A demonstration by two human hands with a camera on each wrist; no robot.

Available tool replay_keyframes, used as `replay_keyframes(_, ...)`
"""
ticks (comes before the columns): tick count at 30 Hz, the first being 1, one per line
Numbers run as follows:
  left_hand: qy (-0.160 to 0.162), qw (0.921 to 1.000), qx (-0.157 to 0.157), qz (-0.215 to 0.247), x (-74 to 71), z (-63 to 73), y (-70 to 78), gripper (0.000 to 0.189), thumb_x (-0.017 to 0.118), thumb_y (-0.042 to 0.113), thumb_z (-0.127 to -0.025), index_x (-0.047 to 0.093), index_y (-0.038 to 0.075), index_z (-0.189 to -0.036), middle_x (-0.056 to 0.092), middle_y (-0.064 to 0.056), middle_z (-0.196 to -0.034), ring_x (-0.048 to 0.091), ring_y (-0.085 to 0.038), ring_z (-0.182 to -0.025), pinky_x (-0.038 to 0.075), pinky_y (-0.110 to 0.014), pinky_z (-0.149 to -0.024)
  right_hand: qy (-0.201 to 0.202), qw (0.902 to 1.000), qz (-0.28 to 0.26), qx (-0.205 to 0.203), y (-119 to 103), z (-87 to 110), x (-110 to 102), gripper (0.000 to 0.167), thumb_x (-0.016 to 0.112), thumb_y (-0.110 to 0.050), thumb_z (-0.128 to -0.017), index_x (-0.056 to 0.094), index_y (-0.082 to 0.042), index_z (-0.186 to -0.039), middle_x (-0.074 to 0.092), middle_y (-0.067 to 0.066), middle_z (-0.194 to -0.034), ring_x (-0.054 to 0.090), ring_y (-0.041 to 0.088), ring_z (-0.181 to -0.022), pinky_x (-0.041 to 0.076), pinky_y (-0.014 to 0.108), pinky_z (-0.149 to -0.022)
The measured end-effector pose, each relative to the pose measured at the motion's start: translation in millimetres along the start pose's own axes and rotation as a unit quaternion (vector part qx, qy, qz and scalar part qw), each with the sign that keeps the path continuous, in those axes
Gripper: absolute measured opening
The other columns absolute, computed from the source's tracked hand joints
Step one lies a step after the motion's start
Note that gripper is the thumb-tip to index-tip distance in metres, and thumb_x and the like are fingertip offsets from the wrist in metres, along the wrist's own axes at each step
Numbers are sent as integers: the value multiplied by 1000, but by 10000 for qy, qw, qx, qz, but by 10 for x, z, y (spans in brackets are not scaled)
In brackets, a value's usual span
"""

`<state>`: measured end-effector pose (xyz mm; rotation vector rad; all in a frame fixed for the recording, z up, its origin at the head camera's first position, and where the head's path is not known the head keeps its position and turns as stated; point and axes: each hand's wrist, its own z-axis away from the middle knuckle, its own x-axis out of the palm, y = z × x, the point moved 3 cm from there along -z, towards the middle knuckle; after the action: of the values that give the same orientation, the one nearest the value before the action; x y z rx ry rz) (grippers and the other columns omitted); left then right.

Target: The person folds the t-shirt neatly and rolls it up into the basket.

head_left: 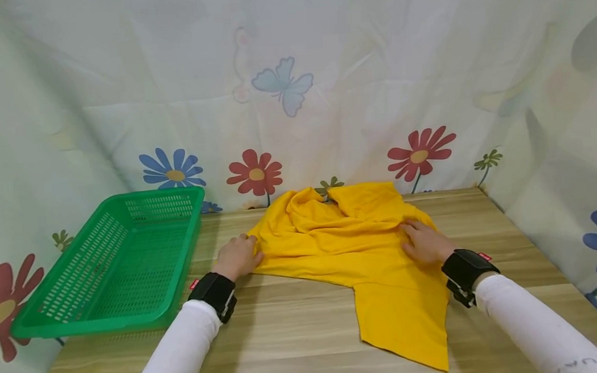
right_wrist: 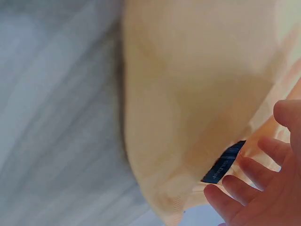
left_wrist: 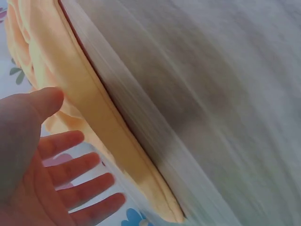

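Note:
A yellow T-shirt lies bunched on the wooden table, its back part in loose folds and one sleeve spread flat toward the front. My left hand is at the shirt's left end; the left wrist view shows its fingers extended beside the stitched hem. On the right, my right hand rests at the shirt near the collar. Its fingers are spread and relaxed in the right wrist view, right by a dark neck label. Neither hand grips the cloth.
A green plastic basket with perforated walls stands at the table's left. Behind and at both sides hangs a pale curtain printed with flowers and a butterfly. Bare wood of the table shows in front of the shirt.

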<state>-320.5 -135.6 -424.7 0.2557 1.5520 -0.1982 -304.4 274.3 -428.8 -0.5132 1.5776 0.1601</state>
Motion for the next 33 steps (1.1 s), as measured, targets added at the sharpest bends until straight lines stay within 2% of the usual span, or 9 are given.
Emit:
replay_keyframes(5, 284, 9991, 319, 12, -28, -149, 52, 52, 58, 40, -88, 51, 5, -126, 50, -18, -127, 49, -37, -113, 42, -49, -92, 179, 9995, 130, 205, 10, -84, -60, 42, 53, -16, -92, 47, 10, -124, 42, 34, -127, 43, 49, -113, 32, 59, -97)
replay_keyframes(10, 326, 9954, 897, -4, 1, -331, 134, 58, 58, 40, -88, 44, 8, -135, 38, -16, -141, 37, -34, -128, 32, -48, -103, 575, 9977, 289, 207, -14, -177, -116, 37, 57, -15, -90, 49, 9, -117, 45, 31, -116, 47, 46, -104, 36, 57, -95)
replay_keyframes(13, 262, 9933, 1129, -21, 16, -405, 224, 60, 59, 39, -88, 42, 9, -137, 33, -15, -145, 32, -34, -131, 27, -48, -107, 757, 9963, 388, 144, -42, -237, -137, 40, 61, -14, -88, 48, 8, -119, 46, 31, -118, 49, 46, -102, 39, 55, -92)
replay_keyframes(19, -67, 9944, 1054, -74, 67, -549, 375, 66, 56, 45, -88, 36, 13, -141, 25, -11, -149, 25, -30, -136, 21, -46, -110, 472, 9980, 402, 147, -83, -342, -69, 50, 59, -17, -89, 44, 4, -131, 38, 32, -133, 39, 50, -118, 31, 57, -99)
replay_keyframes(24, -205, 9945, 1016, 118, 116, -616, 450, 63, 55, 42, -90, 35, 12, -142, 26, -13, -148, 27, -31, -135, 22, -43, -111, 93, 9992, 43, 386, -108, -377, 84, 52, 54, -22, -92, 40, 1, -136, 32, 29, -140, 33, 46, -126, 26, 56, -103)
replay_keyframes(29, -735, 9941, 671, 443, 226, -635, 431, 66, 54, 44, -90, 33, 11, -143, 25, -13, -149, 26, -30, -136, 21, -42, -111, -370, 9984, -51, 424, -132, -373, 238, 54, 51, -27, -93, 37, 0, -139, 30, 29, -142, 30, 47, -128, 25, 57, -103)
replay_keyframes(33, -831, 9938, 459, 572, 291, -679, 379, 68, 54, 47, -88, 34, 11, -142, 27, -11, -149, 26, -28, -136, 22, -41, -111, -522, 9977, 17, 425, -130, -381, 275, 55, 48, -28, -94, 35, 0, -139, 29, 29, -142, 30, 47, -127, 24, 57, -103)
